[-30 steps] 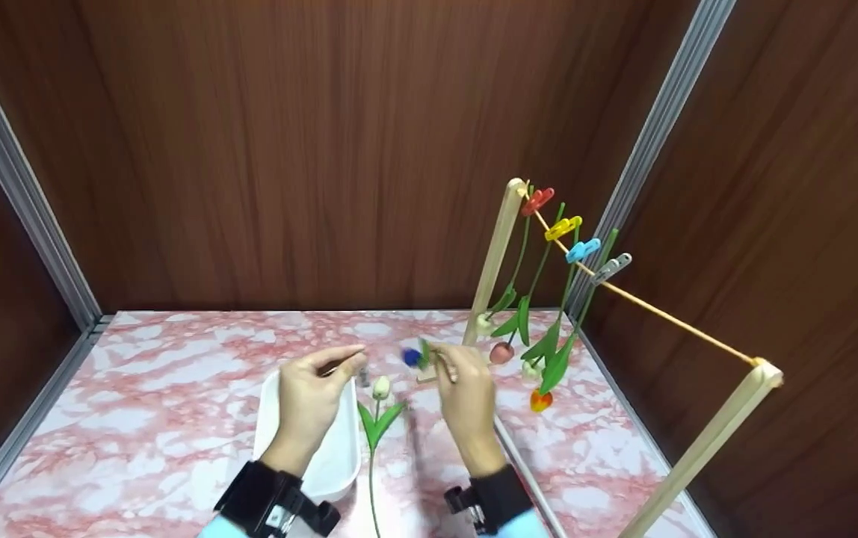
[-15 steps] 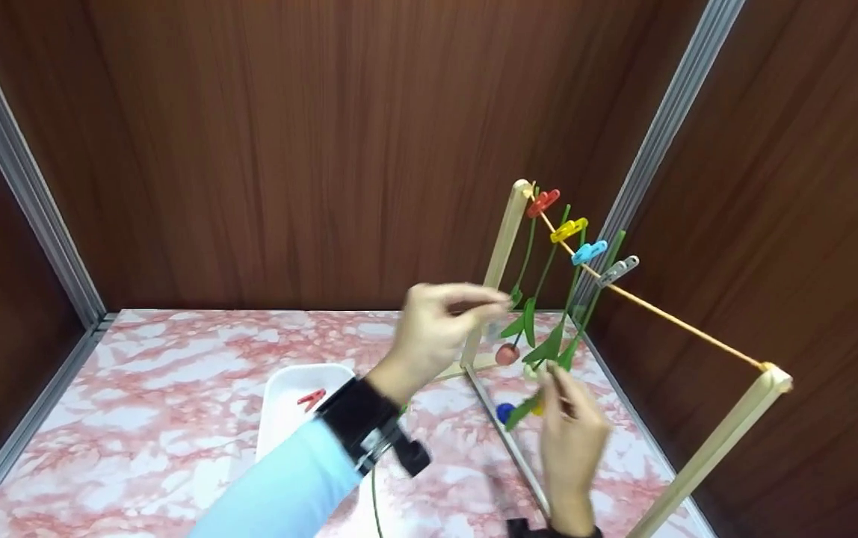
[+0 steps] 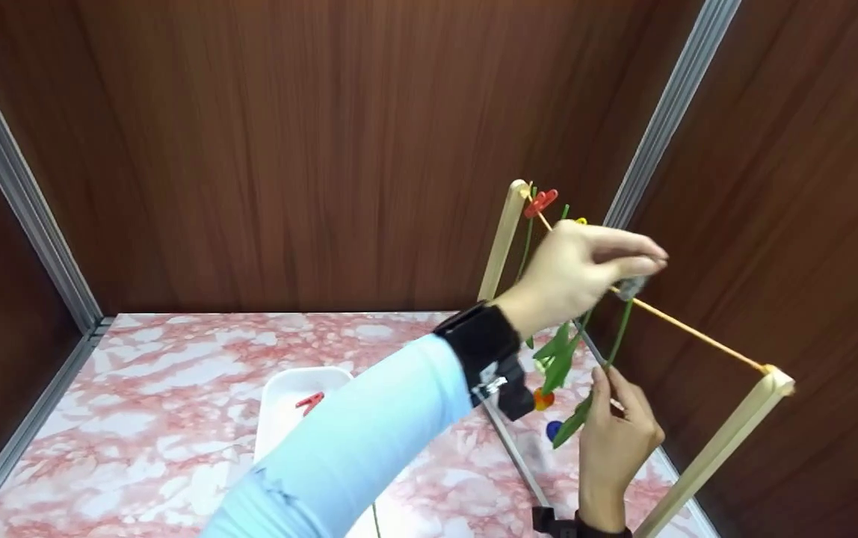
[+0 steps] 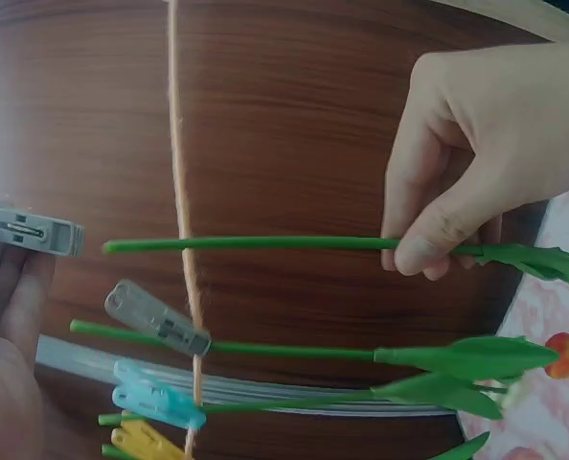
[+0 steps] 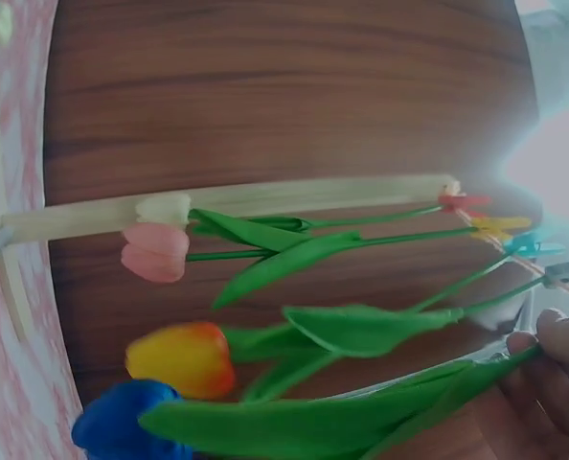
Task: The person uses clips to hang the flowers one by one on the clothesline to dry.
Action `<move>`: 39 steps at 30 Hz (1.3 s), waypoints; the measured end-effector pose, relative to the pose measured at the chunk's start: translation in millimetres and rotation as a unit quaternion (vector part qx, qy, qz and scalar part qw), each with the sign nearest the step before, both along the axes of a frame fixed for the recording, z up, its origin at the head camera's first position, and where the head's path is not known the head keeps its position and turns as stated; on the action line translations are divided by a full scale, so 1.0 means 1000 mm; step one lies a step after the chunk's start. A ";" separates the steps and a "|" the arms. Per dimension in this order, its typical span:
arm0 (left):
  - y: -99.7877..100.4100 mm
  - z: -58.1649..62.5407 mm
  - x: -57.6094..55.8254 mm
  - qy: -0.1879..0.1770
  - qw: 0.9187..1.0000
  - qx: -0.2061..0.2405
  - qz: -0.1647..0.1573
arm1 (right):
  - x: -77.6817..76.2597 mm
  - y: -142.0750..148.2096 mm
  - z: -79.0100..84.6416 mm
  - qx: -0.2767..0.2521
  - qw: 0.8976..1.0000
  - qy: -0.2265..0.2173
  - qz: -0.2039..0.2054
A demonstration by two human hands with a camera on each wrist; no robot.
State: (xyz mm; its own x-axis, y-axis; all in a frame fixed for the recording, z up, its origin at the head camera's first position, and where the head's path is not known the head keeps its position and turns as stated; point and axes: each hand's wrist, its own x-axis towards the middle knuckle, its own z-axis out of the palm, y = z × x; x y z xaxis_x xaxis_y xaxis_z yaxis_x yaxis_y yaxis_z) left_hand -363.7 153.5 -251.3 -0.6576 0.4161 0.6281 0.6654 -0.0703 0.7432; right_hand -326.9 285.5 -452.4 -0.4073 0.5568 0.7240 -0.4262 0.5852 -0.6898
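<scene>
My left hand point(image 3: 578, 261) pinches a grey clothespin point(image 4: 37, 233), its tip just short of a stem's cut end in the left wrist view. My right hand point(image 3: 618, 437) pinches the green stem of a blue tulip point(image 5: 122, 422), which hangs bloom down. That stem point(image 4: 265, 242) crosses the orange string point(image 4: 177, 144), with its end beyond it. Beside it, a second grey clothespin point(image 4: 155, 316) holds the orange-yellow tulip point(image 5: 179, 360) on the string. Light blue point(image 4: 155, 395) and yellow clothespins point(image 4: 148, 441) grip neighbouring stems.
A red clothespin point(image 3: 541, 203) sits near the far wooden post point(image 3: 502, 246); the near post point(image 3: 713, 456) carries the string's other end. A white tray point(image 3: 273, 403) holds another red clothespin point(image 3: 310, 403). Pink point(image 5: 155, 252) and white tulips point(image 5: 163, 209) hang at the far end.
Both hands have moved right from near the tray to the string. The right hand has brought the blue tulip along, its stem now upright at the string; the left has carried the grey clothespin up there.
</scene>
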 end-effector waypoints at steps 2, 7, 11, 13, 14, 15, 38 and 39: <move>0.007 0.002 -0.001 -0.011 1.000 -0.015 -0.002 | -0.002 0.000 0.002 -0.005 1.000 0.009 -0.001; 0.016 -0.001 -0.007 -0.022 1.000 -0.014 0.007 | -0.006 0.001 0.006 0.001 1.000 0.015 0.003; 0.021 -0.007 -0.014 -0.016 1.000 -0.019 0.013 | -0.008 0.005 0.006 0.013 1.000 0.013 -0.004; 0.023 -0.009 -0.015 -0.012 0.999 -0.032 0.016 | -0.008 0.007 0.006 0.020 1.000 0.011 -0.011; 0.024 -0.011 -0.016 -0.011 0.999 -0.038 0.016 | -0.008 0.008 0.007 0.022 1.000 0.011 -0.012; 0.024 -0.012 -0.017 -0.012 0.999 -0.039 0.016 | -0.008 0.008 0.007 0.020 1.000 0.013 -0.013; 0.032 -0.009 -0.019 0.010 0.990 -0.142 0.008 | -0.012 0.009 0.012 -0.024 0.999 0.020 -0.018; 0.032 -0.009 -0.019 0.011 0.989 -0.146 0.011 | -0.012 0.009 0.013 -0.031 0.999 0.021 -0.018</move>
State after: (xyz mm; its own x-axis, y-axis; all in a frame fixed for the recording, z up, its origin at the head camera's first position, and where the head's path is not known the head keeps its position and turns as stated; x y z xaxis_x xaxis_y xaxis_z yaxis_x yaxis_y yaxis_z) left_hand -382.3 185.8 -260.4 -0.6560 0.5675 0.4976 0.6807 0.1601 0.7148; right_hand -339.3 294.4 -439.6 -0.3567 0.6147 0.7035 -0.4344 0.5575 -0.7075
